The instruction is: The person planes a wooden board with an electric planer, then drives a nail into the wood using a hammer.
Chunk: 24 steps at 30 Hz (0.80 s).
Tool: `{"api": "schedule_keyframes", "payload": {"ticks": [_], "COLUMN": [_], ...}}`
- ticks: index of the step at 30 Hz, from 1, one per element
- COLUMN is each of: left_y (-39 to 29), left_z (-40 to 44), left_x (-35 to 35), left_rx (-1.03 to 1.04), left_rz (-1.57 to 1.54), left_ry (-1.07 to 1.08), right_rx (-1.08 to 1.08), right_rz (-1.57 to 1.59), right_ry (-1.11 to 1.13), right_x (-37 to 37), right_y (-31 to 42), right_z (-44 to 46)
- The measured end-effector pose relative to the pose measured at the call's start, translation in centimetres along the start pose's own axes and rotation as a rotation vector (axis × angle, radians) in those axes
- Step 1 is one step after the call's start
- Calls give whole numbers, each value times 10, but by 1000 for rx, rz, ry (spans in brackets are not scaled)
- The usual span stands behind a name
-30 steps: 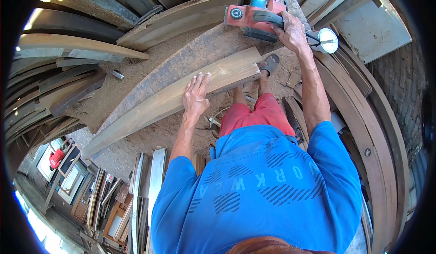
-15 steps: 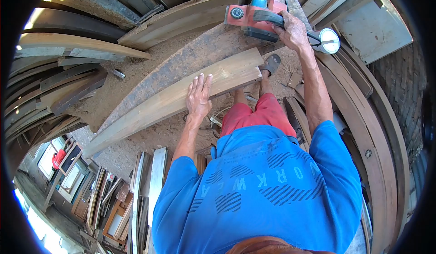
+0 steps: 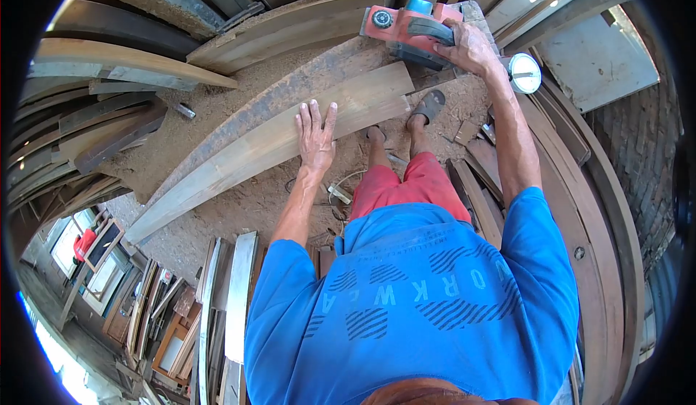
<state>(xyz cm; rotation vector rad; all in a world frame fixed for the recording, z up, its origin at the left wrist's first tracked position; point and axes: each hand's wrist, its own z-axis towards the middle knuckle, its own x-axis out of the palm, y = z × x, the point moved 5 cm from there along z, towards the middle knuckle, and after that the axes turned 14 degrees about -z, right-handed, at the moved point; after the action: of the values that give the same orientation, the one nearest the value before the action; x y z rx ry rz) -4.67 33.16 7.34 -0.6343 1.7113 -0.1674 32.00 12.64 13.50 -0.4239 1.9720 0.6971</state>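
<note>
1. Wooden board (image 3: 246,148), one: directly under my left hand (image 3: 316,138), the nearer hand; long axis running near left to far right.
2. Left fingers: extended, laid on the board's face, clasping nothing.
3. Electric hand planer (image 3: 401,34), red: far right, beyond the board's right end; my right hand (image 3: 470,47) wraps its handle (image 3: 432,30).

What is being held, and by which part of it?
The right hand holds the planer by its handle; the left hand only lies open on the board.
</note>
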Motion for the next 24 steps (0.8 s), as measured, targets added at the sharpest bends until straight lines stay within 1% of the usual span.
{"api": "schedule_keyframes", "payload": {"ticks": [7, 9, 10, 11, 14, 16, 18, 20, 21, 24], "left_y": [-4, -8, -11, -17, -35, -46, -57, -62, -64, -65], "left_z": [4, 5, 7, 11, 31, 47, 61, 68, 69, 70], "left_x": [-5, -7, -9, -10, -4, 5, 11, 12, 13, 13], "left_rx": [-13, -17, -15, 4, 75, 139, 181, 203, 206, 214], "left_rz": [-61, -78, -86, -96, -135, -159, -178, -171, -156, -76], "left_ry": [57, 56, 57, 66, 91, 118, 122, 127, 131, 134], "right_rx": [10, 77, 115, 211, 315, 518, 591, 723, 793, 876], "right_rz": [145, 215, 249, 276, 470, 596, 812, 893, 935, 1065], "right_ry": [8, -61, -97, -70, -287, -316, -398, -433, -449, -606], "right_x": [-1, -10, -17, -23, -19, -16, -7, 3, 11, 65], "right_y": [-4, -5, -6, -12, -48, -72, -92, -108, -119, -163], "right_z": [-10, -28, -41, -56, -108, -147, -182, -215, -227, -250]}}
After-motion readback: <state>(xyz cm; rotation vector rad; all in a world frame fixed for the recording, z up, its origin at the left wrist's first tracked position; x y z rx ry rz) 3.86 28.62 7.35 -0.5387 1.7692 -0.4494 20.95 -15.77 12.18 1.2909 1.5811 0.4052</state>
